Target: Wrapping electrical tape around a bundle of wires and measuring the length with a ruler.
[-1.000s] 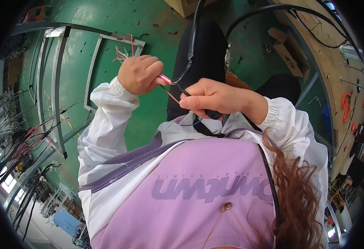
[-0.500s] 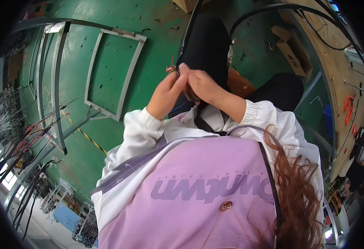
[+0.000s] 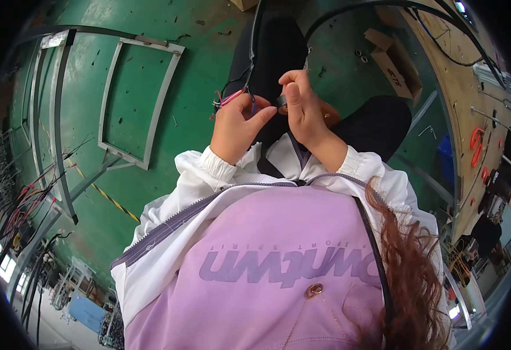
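My left hand [image 3: 235, 129] is closed on a bundle of thin wires [image 3: 227, 100], red, white and black, whose loose ends poke out past the fingers on the left. These wires branch from a thick black cable [image 3: 256, 38] that comes down over my dark-trousered leg. My right hand [image 3: 309, 118] is beside it, curled round a small dark roll [image 3: 281, 101] that looks like electrical tape. The left fingertips lie close to the roll. Whether a strip of tape runs between the hands is too small to tell.
A metal frame [image 3: 160, 105] stands on the green floor at left, with hanging wires [image 3: 19, 204] further left. On the right are an open cardboard box [image 3: 394, 70], a wooden board [image 3: 471, 111] with red clamps [image 3: 476, 147], and a black cable [image 3: 348, 13] arching above.
My hands were together over the wires and have come apart. The right hand has moved right, bringing the dark roll into sight. More of the wires now show.
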A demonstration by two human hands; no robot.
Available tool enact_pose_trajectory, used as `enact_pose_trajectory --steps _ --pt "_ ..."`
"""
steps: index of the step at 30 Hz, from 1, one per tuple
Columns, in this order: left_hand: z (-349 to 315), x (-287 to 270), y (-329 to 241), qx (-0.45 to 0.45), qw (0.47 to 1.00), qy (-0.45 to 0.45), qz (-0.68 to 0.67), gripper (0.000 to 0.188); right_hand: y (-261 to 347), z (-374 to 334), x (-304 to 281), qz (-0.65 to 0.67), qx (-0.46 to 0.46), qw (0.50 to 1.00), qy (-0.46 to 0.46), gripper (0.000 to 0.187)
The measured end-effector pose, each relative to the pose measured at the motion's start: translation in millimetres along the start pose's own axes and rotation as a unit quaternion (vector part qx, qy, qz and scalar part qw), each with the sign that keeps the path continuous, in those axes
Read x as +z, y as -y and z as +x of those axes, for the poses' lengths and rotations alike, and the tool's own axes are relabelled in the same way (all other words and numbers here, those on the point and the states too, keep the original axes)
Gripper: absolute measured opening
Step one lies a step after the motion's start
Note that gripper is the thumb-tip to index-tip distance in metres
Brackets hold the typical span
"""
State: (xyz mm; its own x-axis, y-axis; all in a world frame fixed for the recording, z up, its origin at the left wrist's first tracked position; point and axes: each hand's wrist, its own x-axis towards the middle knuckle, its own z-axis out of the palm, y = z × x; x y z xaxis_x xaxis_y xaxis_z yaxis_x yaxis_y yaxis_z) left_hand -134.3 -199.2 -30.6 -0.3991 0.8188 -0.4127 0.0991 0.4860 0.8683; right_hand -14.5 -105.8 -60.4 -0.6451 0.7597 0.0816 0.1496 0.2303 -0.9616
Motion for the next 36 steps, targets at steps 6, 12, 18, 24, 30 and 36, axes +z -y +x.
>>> enact_pose_trajectory --steps 6,12,18,24,30,36 --pt "1.6 1.6 -5.4 0.015 0.998 -0.009 0.064 0.016 8.1 -5.6 -0.5 -0.118 -0.089 0.988 0.039 0.024" --pt "0.9 -6.1 16.0 0.062 0.993 -0.014 0.095 0.017 7.9 -22.5 1.1 0.176 0.223 0.936 0.207 0.013" --pt "-6.8 -37.8 37.4 -0.066 0.991 0.062 -0.096 0.016 6.9 -2.4 -6.6 0.330 0.238 0.878 0.253 0.007" --pt "-31.2 -65.3 30.0 -0.155 0.927 0.049 -0.337 0.038 1.5 24.8 19.8 0.290 0.207 0.880 0.313 0.009" --pt "-44.5 -63.6 32.1 -0.161 0.904 0.054 -0.392 0.044 -5.4 27.2 52.0 0.261 0.200 0.871 0.364 0.008" --pt "-44.9 -64.0 38.6 -0.172 0.911 0.045 -0.372 0.045 -1.7 21.5 65.4 0.323 0.205 0.872 0.304 0.009"
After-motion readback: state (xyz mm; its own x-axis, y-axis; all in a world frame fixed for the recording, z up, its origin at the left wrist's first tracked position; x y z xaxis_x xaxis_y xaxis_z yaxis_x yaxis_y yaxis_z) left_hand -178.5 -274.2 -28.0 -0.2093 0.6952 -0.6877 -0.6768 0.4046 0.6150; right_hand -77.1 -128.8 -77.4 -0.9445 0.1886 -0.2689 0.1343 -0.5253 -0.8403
